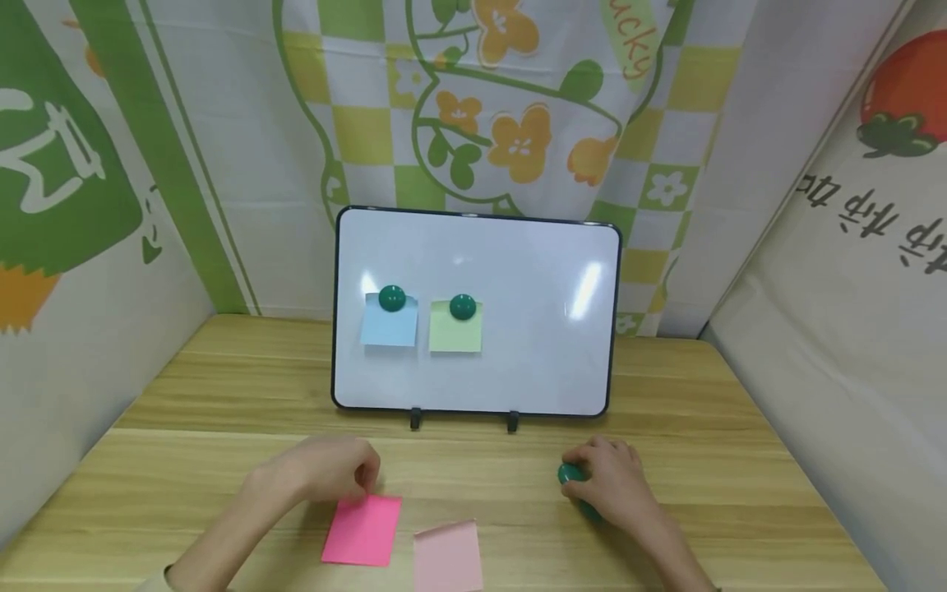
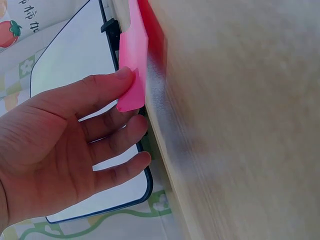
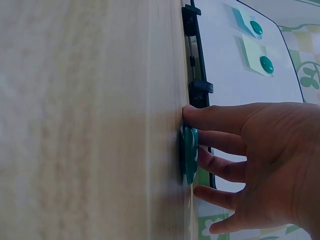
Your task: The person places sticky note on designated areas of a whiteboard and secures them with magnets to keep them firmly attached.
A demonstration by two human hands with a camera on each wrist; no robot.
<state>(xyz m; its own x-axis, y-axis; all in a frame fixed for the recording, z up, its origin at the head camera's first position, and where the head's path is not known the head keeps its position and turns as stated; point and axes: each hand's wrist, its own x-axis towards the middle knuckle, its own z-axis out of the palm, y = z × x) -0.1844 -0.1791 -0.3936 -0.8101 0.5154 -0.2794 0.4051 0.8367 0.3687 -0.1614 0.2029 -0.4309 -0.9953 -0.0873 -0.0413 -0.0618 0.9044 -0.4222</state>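
Observation:
My left hand (image 1: 333, 469) pinches the top edge of a bright pink sticky note (image 1: 362, 533). In the left wrist view, the thumb presses on the note's near face, which rises off the tabletop. Close to the right, a pale pink sticky note (image 1: 447, 557) lies with its top edge curling. The right hand (image 1: 608, 481) has its thumb and fingers round a round green magnet (image 1: 568, 474) on the table. A second green magnet (image 1: 590, 511) shows partly beneath that hand. In the right wrist view, the green magnets (image 3: 190, 152) overlap beside the thumb.
A whiteboard (image 1: 547, 345) stands behind on black feet (image 1: 416, 419). A blue note (image 1: 389, 327) and a green note (image 1: 455, 333) hang on it, each under a green magnet. Printed cloth walls enclose the wooden table (image 1: 688, 436) at the back and sides.

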